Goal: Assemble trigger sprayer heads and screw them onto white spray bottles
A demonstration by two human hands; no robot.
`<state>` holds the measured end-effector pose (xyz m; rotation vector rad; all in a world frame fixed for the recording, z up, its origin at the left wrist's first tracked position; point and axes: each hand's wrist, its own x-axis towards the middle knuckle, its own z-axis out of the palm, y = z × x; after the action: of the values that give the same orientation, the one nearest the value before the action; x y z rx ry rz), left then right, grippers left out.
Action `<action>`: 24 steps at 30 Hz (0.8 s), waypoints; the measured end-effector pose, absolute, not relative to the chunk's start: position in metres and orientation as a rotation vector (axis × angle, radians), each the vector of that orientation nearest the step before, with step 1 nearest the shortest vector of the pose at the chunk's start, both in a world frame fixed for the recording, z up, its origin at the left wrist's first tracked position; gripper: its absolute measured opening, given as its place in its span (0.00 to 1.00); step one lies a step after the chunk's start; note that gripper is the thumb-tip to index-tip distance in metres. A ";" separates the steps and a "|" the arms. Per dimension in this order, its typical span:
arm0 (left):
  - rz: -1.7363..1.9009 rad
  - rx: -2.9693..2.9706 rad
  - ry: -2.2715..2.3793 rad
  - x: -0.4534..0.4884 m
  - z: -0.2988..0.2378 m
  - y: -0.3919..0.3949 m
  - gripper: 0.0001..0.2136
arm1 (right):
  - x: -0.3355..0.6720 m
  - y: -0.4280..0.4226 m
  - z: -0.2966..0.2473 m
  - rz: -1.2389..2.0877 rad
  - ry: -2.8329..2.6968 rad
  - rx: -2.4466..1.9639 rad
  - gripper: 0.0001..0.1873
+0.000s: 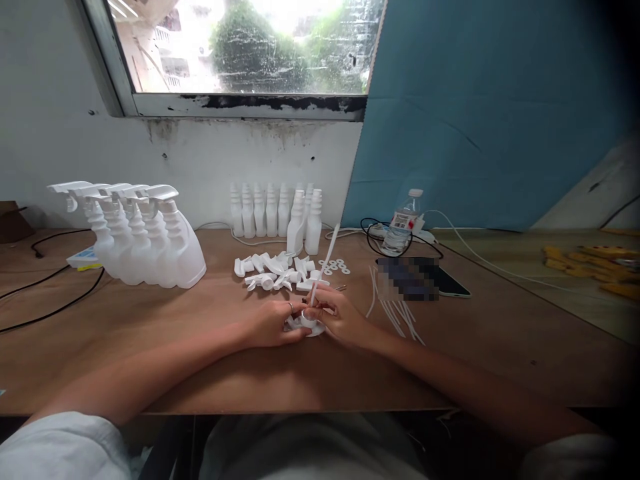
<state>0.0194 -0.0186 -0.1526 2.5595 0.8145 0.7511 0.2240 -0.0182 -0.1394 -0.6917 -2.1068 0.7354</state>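
Both hands meet at the middle of the wooden table (150,347). My left hand (273,323) is closed around a white spray trigger head (307,325) resting on the table. My right hand (336,317) pinches a thin white dip tube (325,263) that stands slanted up out of the head's collar. Just beyond my hands lies a pile of loose white trigger heads (275,272) and several small white washers (335,267). More loose white tubes (397,313) lie to the right of my right hand.
A row of assembled white spray bottles (145,237) stands at the left, and empty small bottles (275,210) line the wall. A water bottle (403,227), cables, a phone (450,283) and a blurred object sit to the right. Yellow parts (585,260) lie far right.
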 end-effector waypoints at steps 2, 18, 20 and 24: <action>0.719 2.519 0.823 0.019 -0.151 -0.017 0.17 | 0.224 -0.016 -0.138 0.740 -2.104 -0.722 0.16; 0.537 1.881 0.500 0.043 -0.102 0.041 0.17 | 0.274 0.008 -0.114 -0.408 -2.370 -0.280 0.16; 0.895 2.051 0.783 0.049 -0.085 0.076 0.15 | 0.281 0.009 -0.106 -0.380 -2.255 -0.363 0.16; 1.368 2.044 1.419 0.053 -0.068 0.144 0.22 | 0.288 0.007 -0.080 0.008 -1.866 -0.510 0.22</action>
<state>0.0527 0.1444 -0.0681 2.0440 1.4190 1.3675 0.2879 0.0068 -0.0802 -0.5098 -1.8659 0.0078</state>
